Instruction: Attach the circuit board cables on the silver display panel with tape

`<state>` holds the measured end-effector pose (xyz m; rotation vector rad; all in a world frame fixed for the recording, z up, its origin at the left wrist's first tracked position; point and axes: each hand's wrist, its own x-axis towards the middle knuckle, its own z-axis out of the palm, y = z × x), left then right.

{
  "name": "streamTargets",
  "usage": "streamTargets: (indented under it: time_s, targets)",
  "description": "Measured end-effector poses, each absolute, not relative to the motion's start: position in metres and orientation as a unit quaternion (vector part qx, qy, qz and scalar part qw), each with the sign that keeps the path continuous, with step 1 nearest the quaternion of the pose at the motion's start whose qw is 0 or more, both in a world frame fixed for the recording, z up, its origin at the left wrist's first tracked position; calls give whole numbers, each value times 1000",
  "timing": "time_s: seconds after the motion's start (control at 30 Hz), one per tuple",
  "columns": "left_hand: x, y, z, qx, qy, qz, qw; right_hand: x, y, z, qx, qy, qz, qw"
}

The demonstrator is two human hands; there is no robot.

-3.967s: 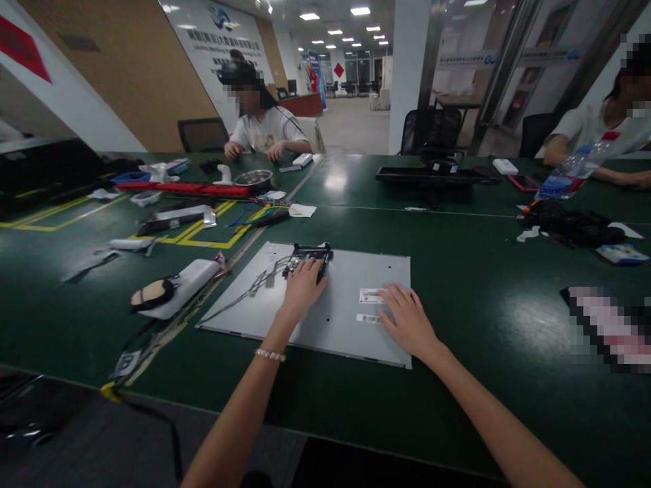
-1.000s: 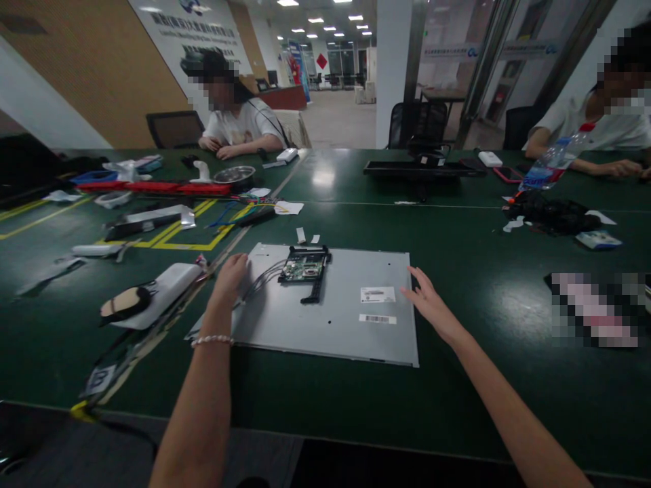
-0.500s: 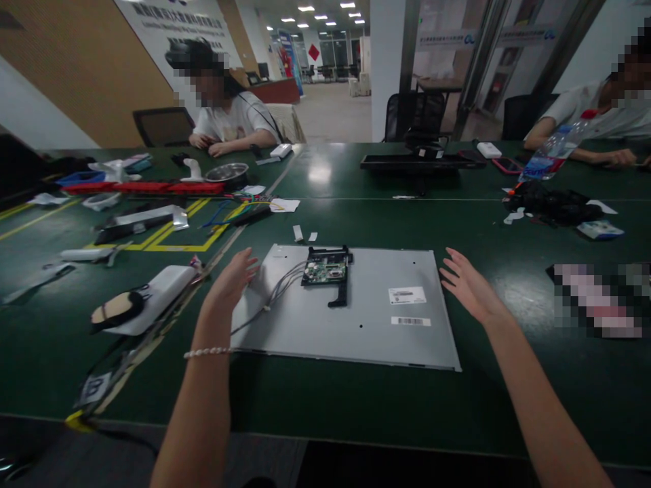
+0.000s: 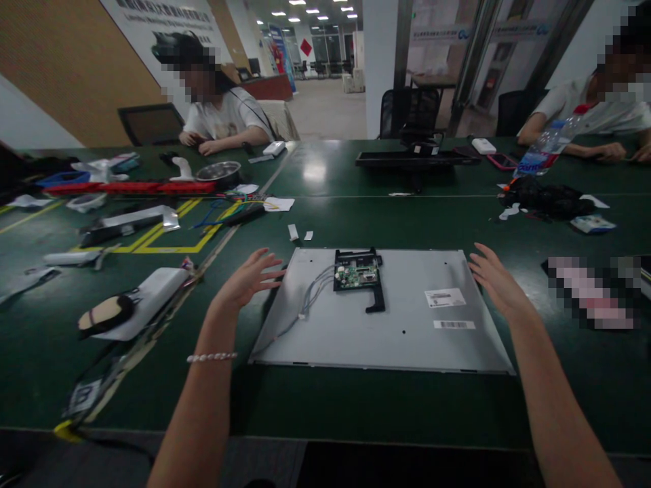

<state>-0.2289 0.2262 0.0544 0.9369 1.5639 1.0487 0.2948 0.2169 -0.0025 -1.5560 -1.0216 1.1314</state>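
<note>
Green table [image 4: 356, 407] (cluttered) bears grey panel [image 4: 391, 335]; left hand [image 4: 245, 281], right hand [image 4: 496, 285]: grips open, empty.

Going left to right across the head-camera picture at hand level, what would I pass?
White casing → left hand → then, on the grey panel: grey wires → circuit board → white label → right hand.

Grey metal display panel [image 4: 386, 332], back side up, flat on green table [image 4: 356, 407].
Set roughly square to near table edge, long side running left to right. Small green circuit board [image 4: 356, 274] in black bracket [image 4: 375, 298], mounted by far edge, left of centre. Grey cable bundle [image 4: 312, 291] trailing from board leftward and nearer across bare metal. White label [image 4: 445, 297] and barcode sticker [image 4: 454, 324] stuck on right half.
</note>
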Motion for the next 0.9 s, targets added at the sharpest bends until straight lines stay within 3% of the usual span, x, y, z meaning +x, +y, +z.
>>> streamTargets:
  time_s: [0.57,0.9]
  targets:
    - [-160,212,57,441,631,370,520,330,222,-24,-751,-543,169,336]
    - [-147,213,51,516,664,330,430,332,224,-27,-749,-573,126,308]
